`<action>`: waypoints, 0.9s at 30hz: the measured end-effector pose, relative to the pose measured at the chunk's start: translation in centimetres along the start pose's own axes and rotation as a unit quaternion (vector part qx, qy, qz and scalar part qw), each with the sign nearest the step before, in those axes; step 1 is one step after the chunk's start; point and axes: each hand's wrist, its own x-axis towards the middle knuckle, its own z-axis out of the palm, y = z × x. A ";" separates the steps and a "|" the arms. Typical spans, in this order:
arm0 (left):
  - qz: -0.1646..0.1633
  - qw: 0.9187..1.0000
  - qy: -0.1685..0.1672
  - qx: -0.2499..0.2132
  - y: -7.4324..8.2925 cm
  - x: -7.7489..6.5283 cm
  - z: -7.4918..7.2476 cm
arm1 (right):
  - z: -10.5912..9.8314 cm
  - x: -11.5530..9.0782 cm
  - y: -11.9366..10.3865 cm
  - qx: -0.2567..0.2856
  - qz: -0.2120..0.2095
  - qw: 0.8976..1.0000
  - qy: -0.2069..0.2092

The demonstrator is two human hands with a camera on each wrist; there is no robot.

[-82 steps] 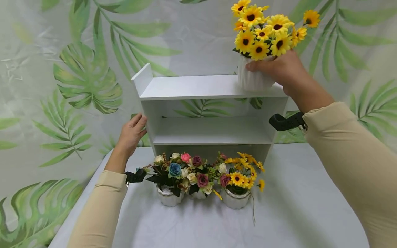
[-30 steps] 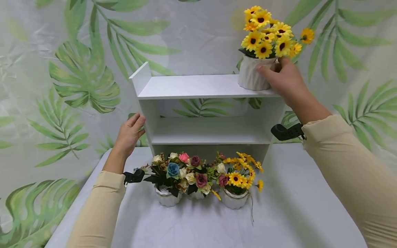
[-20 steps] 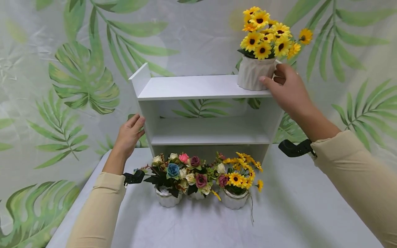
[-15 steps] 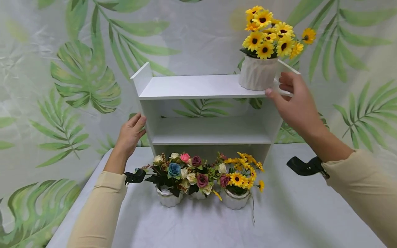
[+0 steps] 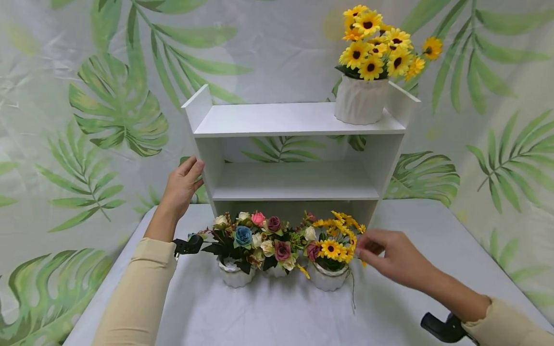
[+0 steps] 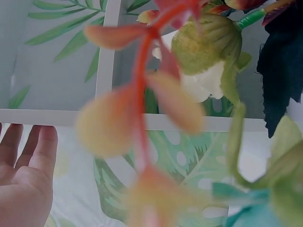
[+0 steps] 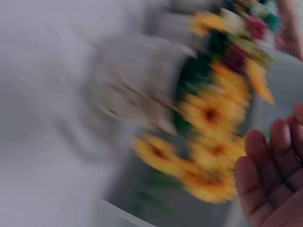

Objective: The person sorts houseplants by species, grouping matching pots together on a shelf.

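head view: near the table's (image 5: 433, 240) back edge i see the white shelf (image 5: 298, 179). one sunflower pot (image 5: 362, 98) is up at the top board's right end; three flower pots (image 5: 283, 251) stand below, so i judge it early days. left hand (image 5: 182, 185), fingers extended, touches the shelf's left side; right hand (image 5: 394, 257), loosely curved, empty, is beside yellow blooms (image 5: 331, 249).

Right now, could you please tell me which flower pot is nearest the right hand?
The yellow-flowered pot on the table; the rose pots stand farther left, and the other yellow-flowered pot sits up on the shelf.
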 end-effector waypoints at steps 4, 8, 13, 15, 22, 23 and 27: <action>0.002 1.000 -0.002 0.000 0.0 0.0 0.0 | 2.6 -2.0 1.9 0.052 0.048 0.991 -0.110; 0.004 1.000 -0.002 -0.004 0.1 -0.1 0.1 | 4.9 -3.2 3.3 0.052 0.146 0.977 -0.145; 0.006 1.000 0.000 -0.004 0.1 -0.1 0.2 | 7.1 -3.8 3.8 0.049 0.227 0.966 -0.109; 0.007 1.000 0.000 -0.002 0.1 -0.1 0.1 | 7.6 -3.8 3.6 0.050 0.224 0.969 -0.094; 0.005 1.000 0.005 0.003 0.0 -0.1 0.1 | 9.5 -2.5 3.2 0.085 0.254 0.961 -0.068; 0.004 1.000 0.006 0.004 0.0 -0.1 0.1 | 9.8 -2.3 3.1 0.091 0.269 0.956 -0.068; 0.001 1.000 0.006 0.008 0.2 -0.2 0.0 | 11.1 -1.6 2.9 0.118 0.312 0.941 -0.053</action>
